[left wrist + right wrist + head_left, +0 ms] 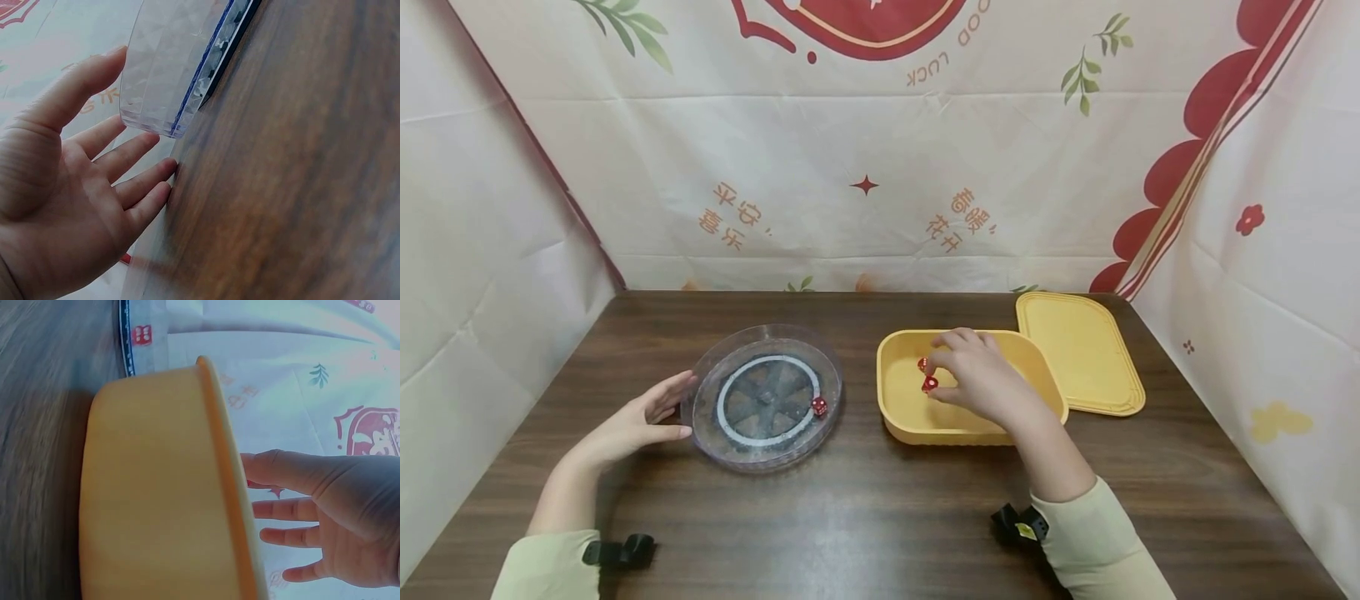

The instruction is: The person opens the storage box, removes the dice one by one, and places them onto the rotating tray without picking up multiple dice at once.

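Red die [930, 383] pinched by right hand [981, 379] over yellow box [901, 417] near table's right edge — light pinch, could slip back in; left hand [640, 421] open, touching clear dish [765, 397] rim — a nudge could shift the second die [819, 406]

Second red die [922, 364] in the yellow box [901, 417], half-hidden behind right hand [981, 379].

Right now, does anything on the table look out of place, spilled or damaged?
Nothing stands out. One red die lies in the clear round tray, by the left hand. The right hand pinches another die over the yellow box; its lid lies flat beside it.
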Demonstrator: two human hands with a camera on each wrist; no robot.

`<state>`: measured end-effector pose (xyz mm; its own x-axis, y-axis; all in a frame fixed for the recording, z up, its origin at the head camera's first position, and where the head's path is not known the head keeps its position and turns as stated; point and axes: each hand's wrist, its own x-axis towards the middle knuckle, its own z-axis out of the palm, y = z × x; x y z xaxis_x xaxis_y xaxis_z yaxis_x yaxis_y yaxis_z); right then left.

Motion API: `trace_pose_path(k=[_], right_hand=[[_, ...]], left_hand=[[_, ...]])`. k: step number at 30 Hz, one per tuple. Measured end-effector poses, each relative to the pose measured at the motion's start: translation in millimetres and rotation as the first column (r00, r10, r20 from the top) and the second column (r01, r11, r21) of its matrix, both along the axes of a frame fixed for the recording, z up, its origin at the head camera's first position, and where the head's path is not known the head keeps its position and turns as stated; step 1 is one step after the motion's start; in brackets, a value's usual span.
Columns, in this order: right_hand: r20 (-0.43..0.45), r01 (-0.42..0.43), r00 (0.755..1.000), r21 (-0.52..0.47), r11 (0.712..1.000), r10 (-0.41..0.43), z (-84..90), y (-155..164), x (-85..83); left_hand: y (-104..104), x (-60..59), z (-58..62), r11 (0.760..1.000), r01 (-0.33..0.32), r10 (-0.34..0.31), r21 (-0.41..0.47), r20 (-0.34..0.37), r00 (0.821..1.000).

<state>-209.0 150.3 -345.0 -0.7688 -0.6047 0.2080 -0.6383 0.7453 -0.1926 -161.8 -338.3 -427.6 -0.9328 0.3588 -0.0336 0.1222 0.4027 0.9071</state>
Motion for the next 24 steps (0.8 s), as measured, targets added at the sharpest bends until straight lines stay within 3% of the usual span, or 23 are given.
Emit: trace_pose_path(k=[24], right_hand=[[-0.031, -0.075, 0.997, 0.046, 0.996, 0.076, 19.5, -43, 0.7]], left_hand=[[-1, -1.8, -1.9, 1.000, -0.003, 0.003, 0.009, -0.003, 1.000]])
